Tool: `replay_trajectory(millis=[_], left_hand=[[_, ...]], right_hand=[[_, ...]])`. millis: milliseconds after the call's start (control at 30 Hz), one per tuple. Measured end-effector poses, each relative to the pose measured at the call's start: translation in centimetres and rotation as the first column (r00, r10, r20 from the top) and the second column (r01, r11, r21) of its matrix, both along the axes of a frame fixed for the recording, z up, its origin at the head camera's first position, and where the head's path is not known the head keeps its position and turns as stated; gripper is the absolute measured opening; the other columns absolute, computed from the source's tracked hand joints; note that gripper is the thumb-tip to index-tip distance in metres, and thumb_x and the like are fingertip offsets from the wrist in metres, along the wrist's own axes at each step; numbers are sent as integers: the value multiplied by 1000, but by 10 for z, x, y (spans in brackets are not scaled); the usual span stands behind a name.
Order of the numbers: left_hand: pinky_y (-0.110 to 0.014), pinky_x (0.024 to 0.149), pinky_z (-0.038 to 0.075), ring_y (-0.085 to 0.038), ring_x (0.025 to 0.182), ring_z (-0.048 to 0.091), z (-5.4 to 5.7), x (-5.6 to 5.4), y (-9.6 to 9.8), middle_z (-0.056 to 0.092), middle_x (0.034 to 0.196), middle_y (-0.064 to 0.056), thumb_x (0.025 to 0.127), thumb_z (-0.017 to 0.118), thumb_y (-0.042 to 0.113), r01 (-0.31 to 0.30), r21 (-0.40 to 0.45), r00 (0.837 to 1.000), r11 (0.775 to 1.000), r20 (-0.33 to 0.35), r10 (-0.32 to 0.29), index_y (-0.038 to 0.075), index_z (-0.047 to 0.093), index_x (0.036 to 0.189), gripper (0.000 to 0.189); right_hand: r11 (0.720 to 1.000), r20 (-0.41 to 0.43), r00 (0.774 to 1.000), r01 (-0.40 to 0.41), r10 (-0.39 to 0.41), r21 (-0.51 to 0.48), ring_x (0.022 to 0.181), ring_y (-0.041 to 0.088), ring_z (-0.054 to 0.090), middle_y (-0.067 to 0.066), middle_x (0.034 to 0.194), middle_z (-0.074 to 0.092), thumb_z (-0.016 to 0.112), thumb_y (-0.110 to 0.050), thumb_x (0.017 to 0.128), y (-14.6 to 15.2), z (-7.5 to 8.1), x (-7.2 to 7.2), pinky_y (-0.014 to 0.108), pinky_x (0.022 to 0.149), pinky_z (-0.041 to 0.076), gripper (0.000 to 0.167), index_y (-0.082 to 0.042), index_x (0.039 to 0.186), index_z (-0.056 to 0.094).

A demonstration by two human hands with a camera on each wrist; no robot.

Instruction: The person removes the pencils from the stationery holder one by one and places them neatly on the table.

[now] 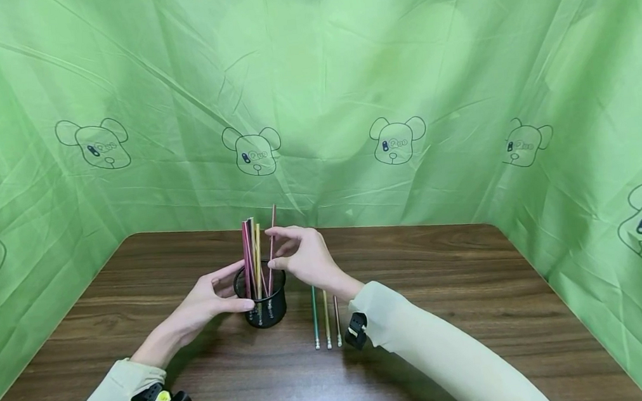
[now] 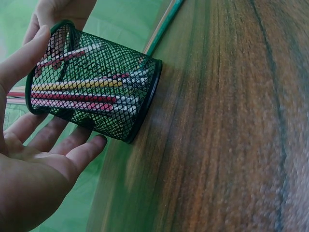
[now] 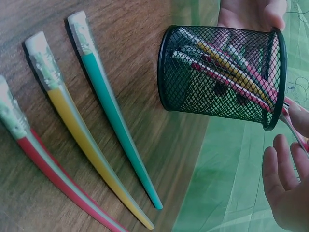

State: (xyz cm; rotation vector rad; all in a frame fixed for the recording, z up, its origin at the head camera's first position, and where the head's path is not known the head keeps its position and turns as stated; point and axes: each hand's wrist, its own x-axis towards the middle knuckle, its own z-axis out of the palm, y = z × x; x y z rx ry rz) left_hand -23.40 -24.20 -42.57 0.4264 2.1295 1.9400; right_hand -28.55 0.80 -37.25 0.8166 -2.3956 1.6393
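Observation:
A black wire-mesh pencil cup (image 1: 273,311) stands upright on the table with several pencils (image 1: 246,245) in it, eraser ends down. Thumb and fingers of my left hand (image 1: 201,306) hold the cup around its left side; the left wrist view shows the thumb (image 2: 29,58) near the rim. Above the cup's right side, my right hand (image 1: 310,257) pinches a pink-red pencil (image 1: 273,216), whose lower end is inside the cup. In the right wrist view that pinch is partly cut off by the frame edge.
To the right of the cup lie a green pencil (image 1: 315,315), a yellow pencil (image 1: 327,324) and a red pencil (image 1: 338,320), erasers toward me. The brown wooden table (image 1: 447,266) meets a green cloth (image 1: 322,86) at its back and sides.

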Motion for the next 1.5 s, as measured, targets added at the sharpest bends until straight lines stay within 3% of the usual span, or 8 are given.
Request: replay_trajectory(millis=[300, 667, 1033, 1500], left_hand=[[-35, 107, 44, -43, 142, 47, -1, 1, -1, 39, 164, -22, 89, 84, 11, -3, -11, 1000, 1000, 6, 4, 7, 33, 165, 92], [-28, 103, 46, -43, 142, 46, 1, 1, 0, 39, 163, -23, 89, 84, 10, -4, -1, 1000, 1000, 4, 4, 5, 32, 165, 92], [-33, 106, 45, -42, 141, 48, -2, 0, -1, 40, 163, -22, 89, 84, 10, -1, -1, 1000, 1000, 4, 1, 6, 32, 165, 92], [-26, 103, 46, -42, 140, 48, -1, 1, 0, 40, 162, -24, 88, 85, 8, -10, 8, 1000, 1000, -5, 10, 4, 32, 165, 94]], right_hand=[[996, 54, 998, -26, 31, -86, 86, 14, 76, 10, 121, 70, 87, 11, 78, 1, 2, 0, 31, 74, 61, 60, -10, 133, 74], [993, 74, 997, -14, 23, -119, 85, 17, 77, 9, 123, 67, 86, 10, 81, 5, 9, -1, 32, 73, 62, 60, -15, 134, 74], [993, 84, 996, -19, 29, -120, 86, 16, 77, 5, 136, 64, 85, 9, 82, 11, 27, -2, 34, 73, 62, 64, -20, 137, 73], [987, 54, 998, -36, 45, -154, 89, 21, 77, 2, 128, 65, 85, 12, 82, 30, 48, -4, 36, 79, 62, 65, -17, 139, 72]])
